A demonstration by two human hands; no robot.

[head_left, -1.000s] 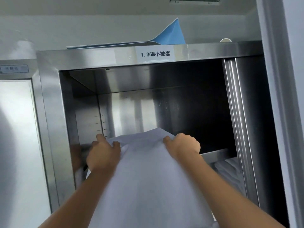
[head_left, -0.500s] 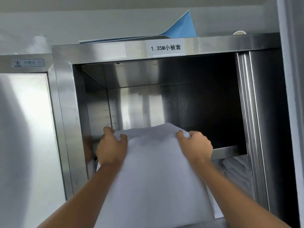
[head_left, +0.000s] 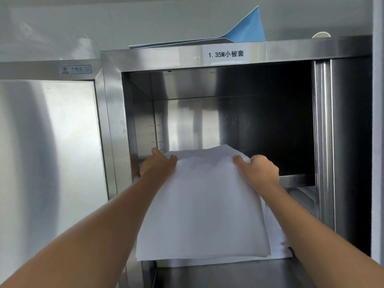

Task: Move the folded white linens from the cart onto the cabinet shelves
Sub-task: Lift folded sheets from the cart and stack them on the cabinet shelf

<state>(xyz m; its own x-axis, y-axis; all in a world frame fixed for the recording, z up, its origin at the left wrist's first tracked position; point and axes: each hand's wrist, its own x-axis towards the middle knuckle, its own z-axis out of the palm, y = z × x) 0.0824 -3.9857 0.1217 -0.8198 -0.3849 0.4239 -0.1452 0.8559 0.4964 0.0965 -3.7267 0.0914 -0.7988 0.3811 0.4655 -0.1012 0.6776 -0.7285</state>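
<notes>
Folded linen (head_left: 203,204) in two-handed grip

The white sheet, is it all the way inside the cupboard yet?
No, partly out. The white sheet slopes from the shelf edge toward the camera, gripped by the left hand and right hand.

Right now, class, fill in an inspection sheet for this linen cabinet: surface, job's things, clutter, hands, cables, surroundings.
Surface: steel shelf edge of the open cabinet compartment, bare on the right.
Job's things: folded white linen, far end at the shelf opening; more white linens on the level below.
Clutter: blue sheet and a white round object on the cabinet top.
Hands: left hand and right hand grip the linen's far corners.
Cables: nothing seen.
Surroundings: label reading 1.35M; closed steel door at left.
</notes>
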